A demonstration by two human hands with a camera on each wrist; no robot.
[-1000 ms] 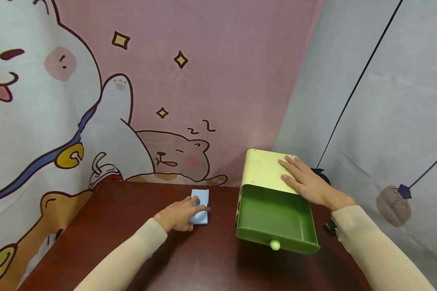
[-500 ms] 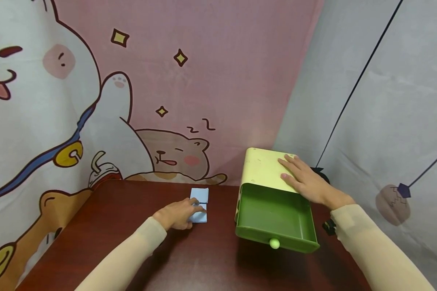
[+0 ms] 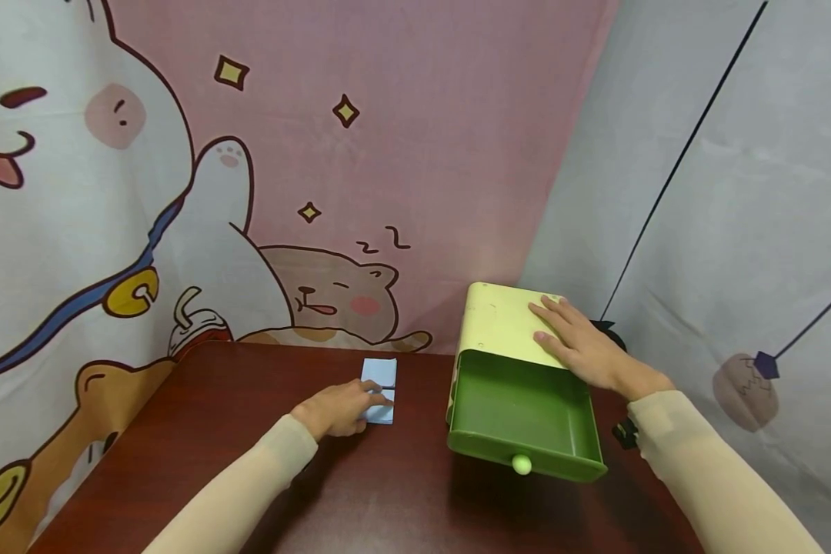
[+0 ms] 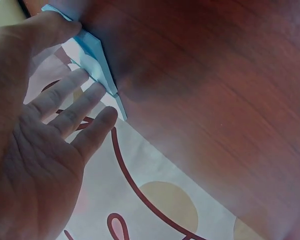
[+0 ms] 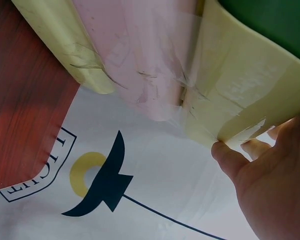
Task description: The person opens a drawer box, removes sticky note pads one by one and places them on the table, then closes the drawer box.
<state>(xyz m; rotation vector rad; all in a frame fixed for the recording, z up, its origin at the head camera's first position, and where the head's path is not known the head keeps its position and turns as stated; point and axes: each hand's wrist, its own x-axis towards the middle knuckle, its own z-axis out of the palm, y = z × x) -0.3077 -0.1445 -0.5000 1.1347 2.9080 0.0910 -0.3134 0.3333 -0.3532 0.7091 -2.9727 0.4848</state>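
A pale blue, flat, folded-looking piece (image 3: 379, 372), paper-like, lies on the table with a dark line across its middle. My left hand (image 3: 334, 408) touches its near half with slightly bent fingers. In the left wrist view, the thumb (image 4: 60, 30) is at the blue piece (image 4: 92, 50) and three fingers extend towards its edge. A pale yellow drawer box (image 3: 502, 319) stands to the right, its green drawer (image 3: 526, 408) pulled out and showing nothing inside. My right hand (image 3: 582, 346) rests on the box top, fingers spread. From the right wrist view, those fingertips are partly hidden behind the box (image 5: 245, 85).
The dark red-brown table (image 3: 402, 492) carries these things. A round light green knob (image 3: 522, 464) sticks out from the drawer front. Behind the table hangs a cloth backdrop (image 3: 443, 154) with cartoon animals. A small dark object (image 3: 625, 433) shows beside the right sleeve.
My left fingers have drawn back slightly, and a dark line across the blue piece has come into sight. The right hand and the box keep their places.
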